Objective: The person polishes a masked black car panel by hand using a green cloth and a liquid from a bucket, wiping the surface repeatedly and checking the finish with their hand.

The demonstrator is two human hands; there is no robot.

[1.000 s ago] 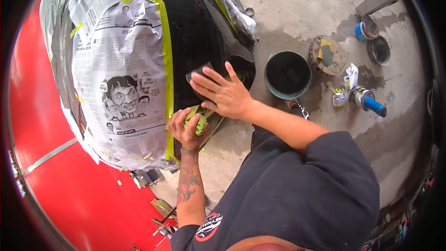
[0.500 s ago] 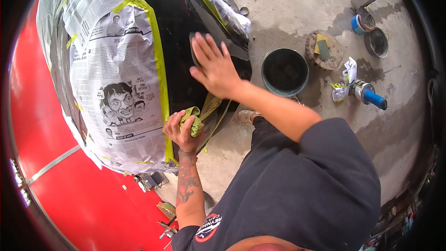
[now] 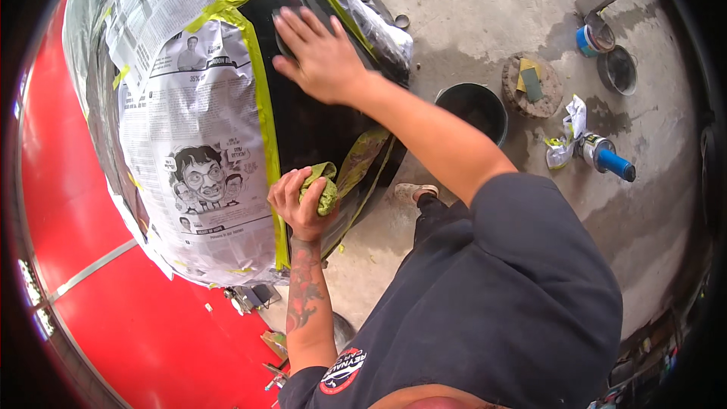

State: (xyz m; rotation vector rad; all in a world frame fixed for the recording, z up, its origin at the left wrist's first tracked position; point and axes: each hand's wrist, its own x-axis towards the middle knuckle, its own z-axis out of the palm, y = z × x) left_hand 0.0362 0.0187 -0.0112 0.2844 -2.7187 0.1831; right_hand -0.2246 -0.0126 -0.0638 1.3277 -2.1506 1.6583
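My right hand (image 3: 322, 60) lies flat with its fingers spread on the glossy black panel (image 3: 303, 125) of a masked car. The edge of a thin dark grey sheet (image 3: 281, 39), like sandpaper, shows beside its fingers; most of it is hidden beneath them. Lower down, my left hand (image 3: 297, 203) is closed round a crumpled green cloth (image 3: 326, 195) at the panel's lower part. Yellow-green masking tape (image 3: 264, 117) borders the panel, and newspaper (image 3: 193, 110) covers the bodywork to the left.
On the concrete floor stand a dark bucket (image 3: 475, 106), partly behind my right forearm, and a round stone-like block (image 3: 544, 106) bearing yellow and grey-green pads (image 3: 532, 83). Farther right are a blue-labelled can (image 3: 587, 42), a dark bowl (image 3: 617, 70) and a blue-handled tool (image 3: 615, 165).
My right hand has slid up and left across the black panel, the grey sheet's edge shifting with it. My left hand keeps the green cloth at nearly the same spot.
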